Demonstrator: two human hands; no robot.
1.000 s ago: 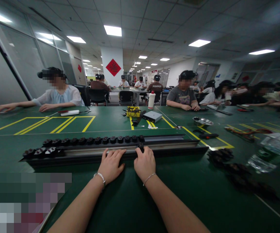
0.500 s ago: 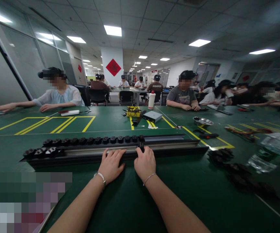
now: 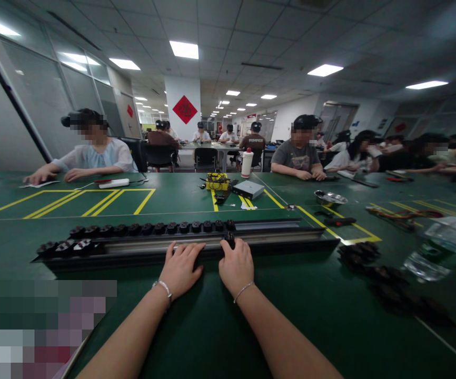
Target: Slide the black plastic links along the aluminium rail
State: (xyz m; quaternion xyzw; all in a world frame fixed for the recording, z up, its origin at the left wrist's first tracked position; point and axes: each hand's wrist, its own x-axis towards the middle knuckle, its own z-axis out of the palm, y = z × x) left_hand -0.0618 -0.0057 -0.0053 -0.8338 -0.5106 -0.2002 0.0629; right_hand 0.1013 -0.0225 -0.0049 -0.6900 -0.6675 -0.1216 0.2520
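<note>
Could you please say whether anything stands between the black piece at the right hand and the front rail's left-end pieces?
Yes: the left hand reaches over the rail, between the black piece and those pieces.

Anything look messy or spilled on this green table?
No spill shows. The thin dark cables lie tangled over the yellow box, untidy against the straight row of small black parts in the long black rail.

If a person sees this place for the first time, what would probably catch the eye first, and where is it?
Probably the bare hands at centre: the left hand has its fingers on a long black rail, while the right hand holds a small black piece there. Beyond, a red diamond-shaped sign brightens a white pillar, and a red-capped bottle stands near the green table's far edge.
</note>
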